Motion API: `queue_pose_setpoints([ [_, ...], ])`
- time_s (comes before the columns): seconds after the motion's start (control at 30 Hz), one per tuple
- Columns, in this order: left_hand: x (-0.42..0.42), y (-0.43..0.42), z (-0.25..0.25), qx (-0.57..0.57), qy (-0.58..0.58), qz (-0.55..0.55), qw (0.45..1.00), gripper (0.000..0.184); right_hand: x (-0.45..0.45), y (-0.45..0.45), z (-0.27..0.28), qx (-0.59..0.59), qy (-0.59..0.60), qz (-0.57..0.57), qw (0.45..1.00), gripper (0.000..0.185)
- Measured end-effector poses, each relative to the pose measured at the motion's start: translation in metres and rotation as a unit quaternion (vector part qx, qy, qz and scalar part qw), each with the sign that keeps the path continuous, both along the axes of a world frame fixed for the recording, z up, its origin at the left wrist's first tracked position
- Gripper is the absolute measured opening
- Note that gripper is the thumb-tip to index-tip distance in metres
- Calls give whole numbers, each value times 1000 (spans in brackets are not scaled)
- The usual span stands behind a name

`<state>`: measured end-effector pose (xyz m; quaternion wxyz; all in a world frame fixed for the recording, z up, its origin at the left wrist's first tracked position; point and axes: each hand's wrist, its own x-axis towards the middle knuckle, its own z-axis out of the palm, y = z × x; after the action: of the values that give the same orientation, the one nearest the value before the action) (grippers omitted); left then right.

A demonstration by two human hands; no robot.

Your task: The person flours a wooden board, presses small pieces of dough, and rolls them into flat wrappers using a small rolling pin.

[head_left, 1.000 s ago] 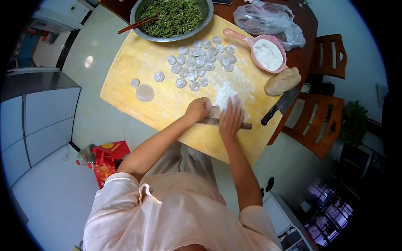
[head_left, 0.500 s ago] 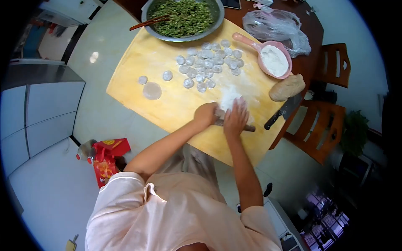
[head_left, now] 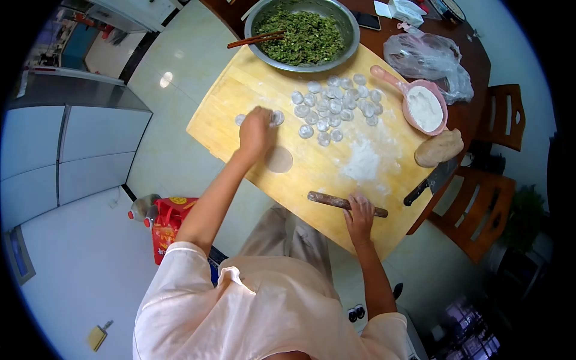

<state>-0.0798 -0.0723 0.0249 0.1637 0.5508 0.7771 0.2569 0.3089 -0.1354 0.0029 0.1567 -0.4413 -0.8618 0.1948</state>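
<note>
My left hand (head_left: 256,129) is over the left part of the wooden board (head_left: 216,129), its fingers curled downward and mostly hidden. Small floured dough pieces lie on either side of it, one dough piece (head_left: 240,119) at its left and another dough piece (head_left: 278,117) close against its right side. A rolled-out dough round (head_left: 279,159) lies flat just below and right of this hand. Near the board's front edge, my right hand (head_left: 361,216) grips a dark wooden rolling pin (head_left: 329,200) towards its right end. Loose flour (head_left: 362,161) is spread above the pin.
Several floured dough pieces (head_left: 335,105) cluster mid-board. Behind stands a metal bowl (head_left: 355,45) of chopped green filling with chopsticks (head_left: 257,39). A pink flour scoop (head_left: 443,108), a dough lump (head_left: 439,148) and a knife (head_left: 418,191) occupy the right side.
My left hand has left the rolling pin and moved to the dough pieces at the left. A dough round now lies beside it. My right hand stays on the pin, which shows no dough beneath.
</note>
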Motion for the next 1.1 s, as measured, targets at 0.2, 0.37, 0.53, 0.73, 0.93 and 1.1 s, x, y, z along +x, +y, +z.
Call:
queue_pose_setpoints([
  [0.2, 0, 38, -15, -38, 110, -83, 990, 12, 18, 16, 6, 7, -14, -13, 1000, 45],
  [0.37, 78, 21, 25, -67, -206, -92, 972, 7, 28, 31, 0, 5, -13, -8, 1000, 41],
  [0.53, 198, 16, -18, -92, -286, -173, 938, 12, 26, 26, -5, -11, 20, -55, 998, 51],
  [0.73, 221, 24, -44, -75, -121, -262, 955, 12, -23, 81, -3, 23, -119, -200, 972, 55],
  [0.93, 216, 46, -43, -112, -148, -290, 939, 8, -27, 85, -11, 29, -127, -219, 967, 57],
  [1.1, 202, 39, -31, -138, -173, -265, 939, 5, -25, 57, -6, 21, -160, -218, 962, 59],
])
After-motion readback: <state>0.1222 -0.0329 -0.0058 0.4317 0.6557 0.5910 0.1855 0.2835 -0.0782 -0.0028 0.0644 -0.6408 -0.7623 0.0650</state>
